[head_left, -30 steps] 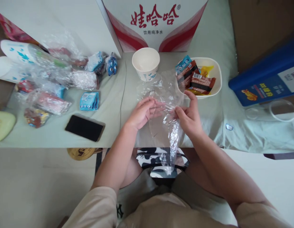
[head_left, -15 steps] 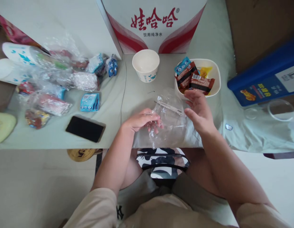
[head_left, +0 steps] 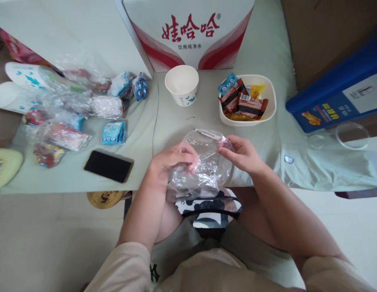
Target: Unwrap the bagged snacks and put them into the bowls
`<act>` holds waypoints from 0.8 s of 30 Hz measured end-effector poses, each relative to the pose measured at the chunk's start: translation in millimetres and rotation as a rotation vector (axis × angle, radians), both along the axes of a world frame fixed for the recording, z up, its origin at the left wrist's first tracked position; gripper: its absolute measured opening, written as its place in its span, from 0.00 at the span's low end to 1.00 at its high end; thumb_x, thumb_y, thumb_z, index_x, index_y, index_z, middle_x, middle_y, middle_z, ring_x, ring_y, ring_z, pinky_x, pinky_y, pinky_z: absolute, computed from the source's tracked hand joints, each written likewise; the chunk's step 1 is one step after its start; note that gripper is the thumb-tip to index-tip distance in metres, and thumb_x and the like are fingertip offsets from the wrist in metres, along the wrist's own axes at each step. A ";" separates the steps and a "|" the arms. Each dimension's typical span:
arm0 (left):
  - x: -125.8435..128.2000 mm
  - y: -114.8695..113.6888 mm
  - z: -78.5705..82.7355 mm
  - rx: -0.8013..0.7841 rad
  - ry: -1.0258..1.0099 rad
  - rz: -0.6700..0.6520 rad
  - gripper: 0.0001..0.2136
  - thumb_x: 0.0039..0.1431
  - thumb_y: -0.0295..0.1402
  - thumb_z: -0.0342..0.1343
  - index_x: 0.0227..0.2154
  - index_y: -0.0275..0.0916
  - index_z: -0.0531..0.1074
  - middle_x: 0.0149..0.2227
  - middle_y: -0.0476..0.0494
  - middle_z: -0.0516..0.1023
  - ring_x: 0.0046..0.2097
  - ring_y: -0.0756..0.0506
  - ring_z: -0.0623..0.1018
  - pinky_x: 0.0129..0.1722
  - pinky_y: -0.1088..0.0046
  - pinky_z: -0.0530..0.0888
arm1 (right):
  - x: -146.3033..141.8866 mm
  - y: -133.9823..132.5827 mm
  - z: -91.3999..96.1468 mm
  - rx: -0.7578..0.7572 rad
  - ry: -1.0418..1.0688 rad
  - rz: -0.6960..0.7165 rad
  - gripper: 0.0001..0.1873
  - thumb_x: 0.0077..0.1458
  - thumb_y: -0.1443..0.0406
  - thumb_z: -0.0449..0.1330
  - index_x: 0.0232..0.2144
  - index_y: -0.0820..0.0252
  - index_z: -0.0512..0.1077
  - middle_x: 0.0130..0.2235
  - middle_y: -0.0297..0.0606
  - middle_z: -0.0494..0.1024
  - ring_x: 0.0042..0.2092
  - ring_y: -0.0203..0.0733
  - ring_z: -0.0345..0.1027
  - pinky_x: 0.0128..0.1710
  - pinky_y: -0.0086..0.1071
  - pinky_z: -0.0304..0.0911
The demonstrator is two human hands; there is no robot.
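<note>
A crinkled clear plastic bag (head_left: 206,172) stretches between my two hands at the table's front edge. My left hand (head_left: 177,157) is closed on the bag's left side, thumb against curled fingers. At the upper right corner, by a whitish strip (head_left: 208,134) along the bag's top, my right hand (head_left: 240,152) pinches the plastic. Beyond the hands stands a white paper bowl (head_left: 182,87) with blue print. To its right, a white rectangular tub (head_left: 269,111) holds several brown snack packets (head_left: 251,106), a blue packet (head_left: 227,84) and something in yellow wrapping.
A phone (head_left: 108,166) lies at left near a blue packet (head_left: 113,133). Behind these are wrapped snacks (head_left: 69,134) and paper cups (head_left: 22,91). A large white carton (head_left: 191,36) rises at the back. On the right are a blue box (head_left: 331,97) and a clear lid (head_left: 352,136).
My right hand has come away from the tub's front and closed on the bag's corner. The bag has shifted toward me, its lower part now over the table edge.
</note>
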State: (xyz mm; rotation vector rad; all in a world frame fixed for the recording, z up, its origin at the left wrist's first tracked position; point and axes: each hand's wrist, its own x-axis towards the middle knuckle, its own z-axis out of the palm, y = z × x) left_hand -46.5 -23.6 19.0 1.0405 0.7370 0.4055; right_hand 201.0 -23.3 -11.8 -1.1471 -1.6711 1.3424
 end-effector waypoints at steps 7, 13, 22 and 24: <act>8.3 9.8 -10.7 0.110 -0.045 0.303 0.21 0.44 0.47 0.71 0.17 0.39 0.69 0.19 0.51 0.68 0.27 0.49 0.74 0.42 0.66 0.77 | 9.0 -1.0 4.5 0.000 0.041 -0.351 0.13 0.55 0.56 0.63 0.25 0.57 0.70 0.26 0.32 0.69 0.28 0.35 0.59 0.31 0.32 0.57; 10.6 10.0 -13.9 0.105 0.046 0.427 0.20 0.41 0.44 0.74 0.19 0.38 0.68 0.21 0.53 0.69 0.28 0.49 0.77 0.36 0.71 0.76 | 17.1 1.3 -5.7 0.102 0.046 -0.536 0.08 0.57 0.59 0.62 0.31 0.56 0.69 0.31 0.33 0.69 0.34 0.39 0.65 0.38 0.35 0.63; 39.2 7.9 -11.2 0.274 -0.057 0.808 0.25 0.42 0.41 0.74 0.22 0.40 0.59 0.23 0.57 0.67 0.26 0.54 0.72 0.36 0.74 0.77 | 3.1 -4.3 -29.1 -0.036 0.268 -0.486 0.27 0.63 0.51 0.57 0.61 0.46 0.56 0.42 0.39 0.75 0.39 0.44 0.75 0.41 0.41 0.74; 42.3 6.4 -10.7 0.324 -0.029 0.820 0.25 0.41 0.42 0.75 0.22 0.40 0.60 0.25 0.56 0.69 0.27 0.54 0.73 0.37 0.73 0.78 | -3.0 -10.1 -28.8 -0.088 0.271 -0.337 0.35 0.63 0.49 0.58 0.66 0.45 0.50 0.41 0.39 0.78 0.36 0.44 0.75 0.39 0.42 0.74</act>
